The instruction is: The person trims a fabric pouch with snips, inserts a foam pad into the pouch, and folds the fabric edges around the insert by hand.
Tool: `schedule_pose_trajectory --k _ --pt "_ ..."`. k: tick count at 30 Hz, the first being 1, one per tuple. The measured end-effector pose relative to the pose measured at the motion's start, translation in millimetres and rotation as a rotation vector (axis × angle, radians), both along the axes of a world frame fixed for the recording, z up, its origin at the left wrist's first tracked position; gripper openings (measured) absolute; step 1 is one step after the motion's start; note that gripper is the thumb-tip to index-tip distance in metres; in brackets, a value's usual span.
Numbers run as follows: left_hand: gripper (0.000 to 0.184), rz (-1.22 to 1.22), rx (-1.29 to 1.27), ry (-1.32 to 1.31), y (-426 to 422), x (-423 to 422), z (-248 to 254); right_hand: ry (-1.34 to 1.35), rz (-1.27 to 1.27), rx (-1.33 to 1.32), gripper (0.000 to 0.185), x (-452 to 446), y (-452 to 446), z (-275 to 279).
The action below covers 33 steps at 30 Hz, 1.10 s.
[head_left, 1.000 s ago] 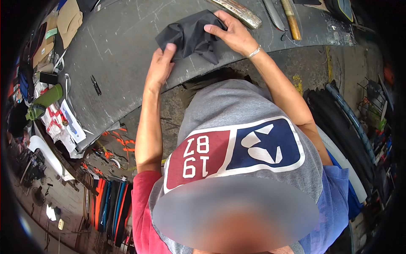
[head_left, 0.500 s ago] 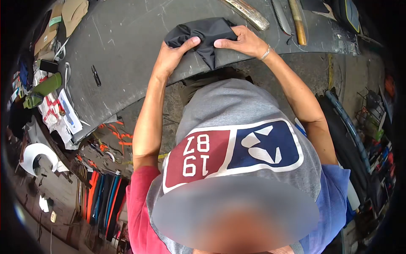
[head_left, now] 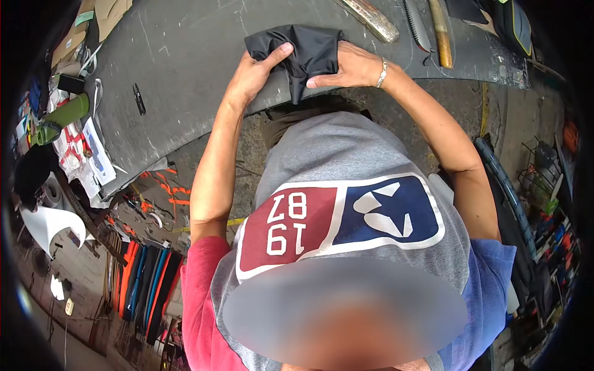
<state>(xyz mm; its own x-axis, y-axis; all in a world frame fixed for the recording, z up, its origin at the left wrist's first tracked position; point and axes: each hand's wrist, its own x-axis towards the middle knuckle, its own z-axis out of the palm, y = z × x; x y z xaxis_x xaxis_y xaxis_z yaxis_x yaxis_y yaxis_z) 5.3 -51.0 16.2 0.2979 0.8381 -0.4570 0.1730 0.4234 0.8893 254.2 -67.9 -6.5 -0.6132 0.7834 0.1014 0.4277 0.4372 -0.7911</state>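
Observation:
A piece of thin, shiny black fabric (head_left: 312, 49) is bunched between my two hands at the near edge of the workbench (head_left: 179, 68). My left hand (head_left: 252, 75) pinches its left side, thumb on top and fingers hidden beneath. On the right side, my right hand (head_left: 356, 67) holds the cloth with its fingers behind the folds; its thumb points left near the lower edge. One narrow end of the cloth hangs down between the thumbs. Whether it is a sewn piece or a loose cut, I cannot tell.
A dark pen-like object (head_left: 138, 99) lies to the left on the bench. At the back right are a worn metal bar (head_left: 370, 20), a saw blade (head_left: 418, 28) and a wooden handle (head_left: 442, 37). Papers (head_left: 98, 151) and a green roll (head_left: 65, 117) crowd the left end.
The hanging end of the cloth has swung left. My right hand has turned, its thumb now lower and further left, and the fabric has bunched more tightly toward it.

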Motion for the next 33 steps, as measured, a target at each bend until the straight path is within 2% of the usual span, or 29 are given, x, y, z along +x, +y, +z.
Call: schedule_pose_trajectory --k 3,6,9,12,14,16,18,19,20,23,24,25,27,30,32,33 --pt "0.055 -0.002 -0.021 0.017 -2.7 5.6 8.1 -0.359 0.111 -0.216 0.067 -4.3 5.7 48.3" --pt "0.059 0.07 -0.025 -0.044 -2.9 10.0 13.1 -0.623 0.194 -0.427 0.066 -14.5 17.1 64.7" --pt "0.062 0.078 0.005 -0.036 1.7 2.3 -4.3 0.008 -0.072 -0.188 0.063 -2.3 3.7 21.4" --pt "0.063 0.022 0.044 0.035 2.7 -2.0 -5.4 -0.214 -0.095 -0.352 0.059 1.0 8.2 2.5" --pt "0.062 -0.016 0.101 0.112 2.5 0.6 -2.1 -0.17 -0.084 -0.291 0.058 0.3 5.2 0.6" --pt "0.061 -0.042 0.184 0.231 0.5 0.9 -0.6 0.09 -0.059 -0.049 0.07 -8.5 -4.5 3.0" --pt "0.061 -0.14 0.145 0.402 -1.2 1.5 23.7 -0.11 0.012 -0.037 0.07 -3.7 -5.3 -3.3" --pt "0.061 -0.189 0.129 0.486 0.6 3.5 31.5 -0.098 -0.036 -0.029 0.068 -2.9 -6.7 -4.5" --pt "0.063 -0.06 0.313 0.391 -5.2 6.1 24.4 -0.084 -0.085 -0.022 0.067 -4.0 -7.2 0.1" --pt "0.065 -0.182 0.218 0.835 -1.7 -5.9 17.3 0.061 -0.35 -0.067 0.066 -11.4 -10.3 21.9" --pt "0.066 -0.15 0.253 0.783 -3.5 -8.0 12.0 -0.006 -0.468 -0.077 0.072 -20.0 -2.3 25.5" --pt "0.066 -0.12 0.286 0.73 -6.2 -9.1 4.5 -0.32 -0.501 -0.33 0.072 -12.5 -1.3 39.8" --pt "0.067 -0.086 0.316 0.677 -9.4 -8.2 1.3 -0.364 -0.586 -0.336 0.065 -11.3 -5.1 20.7" --pt "0.065 -0.12 0.332 0.726 -11.5 -2.9 5.5 -0.435 -0.619 -0.039 0.066 -5.6 -19.3 0.6" --pt "0.062 -0.194 0.378 0.825 -12.6 -1.2 8.0 -0.388 -0.638 -0.005 0.067 -3.2 -26.3 -0.8" --pt "0.062 -0.207 0.34 0.792 -11.4 -1.3 10.2 -0.366 -0.649 0.014 0.067 -2.3 -28.4 2.6"
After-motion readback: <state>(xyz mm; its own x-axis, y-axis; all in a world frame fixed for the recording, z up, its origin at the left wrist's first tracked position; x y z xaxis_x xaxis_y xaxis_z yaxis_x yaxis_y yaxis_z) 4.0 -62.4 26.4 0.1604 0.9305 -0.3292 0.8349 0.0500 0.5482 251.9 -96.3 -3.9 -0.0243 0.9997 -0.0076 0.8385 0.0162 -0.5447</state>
